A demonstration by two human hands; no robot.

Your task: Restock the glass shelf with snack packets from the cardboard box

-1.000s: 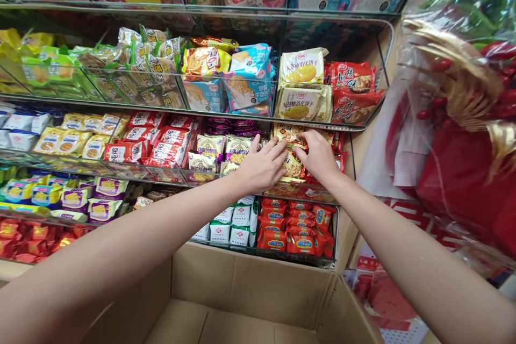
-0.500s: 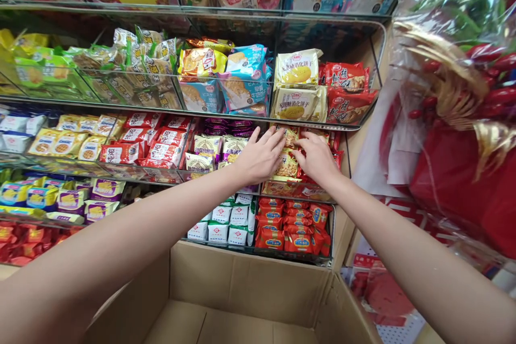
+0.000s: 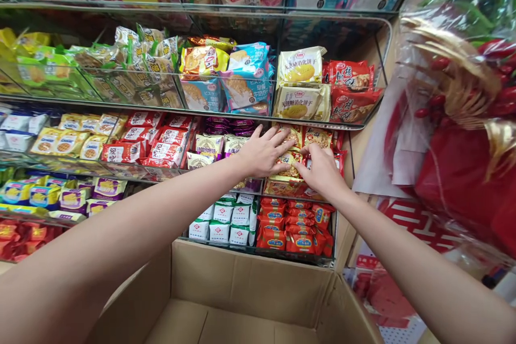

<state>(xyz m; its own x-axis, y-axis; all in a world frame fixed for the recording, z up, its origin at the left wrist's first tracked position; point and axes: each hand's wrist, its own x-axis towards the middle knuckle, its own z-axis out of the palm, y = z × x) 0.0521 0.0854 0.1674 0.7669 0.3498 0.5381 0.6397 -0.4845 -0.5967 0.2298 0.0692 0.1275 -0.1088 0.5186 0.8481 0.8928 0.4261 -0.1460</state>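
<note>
Both arms reach over to a shelf bin that holds yellow-gold snack packets with red print. My left hand lies across the left side of these packets, fingers stretched out and apart. Beside it, my right hand touches the packets from the right, its thumb and forefinger apart around a packet's edge. Another gold packet shows behind the right hand. To the left of my left hand sit cream-and-purple packets. Red packets at the bin's right end are partly hidden by my right hand.
Below stands an open cardboard box. Beneath the bin are red packets and white-green packets. A glass shelf edge runs just above my hands. Plastic-wrapped red decorations hang at the right.
My left hand has spread further over the gold packets. The right hand has shifted slightly right and down, uncovering more of the gold packet behind it.
</note>
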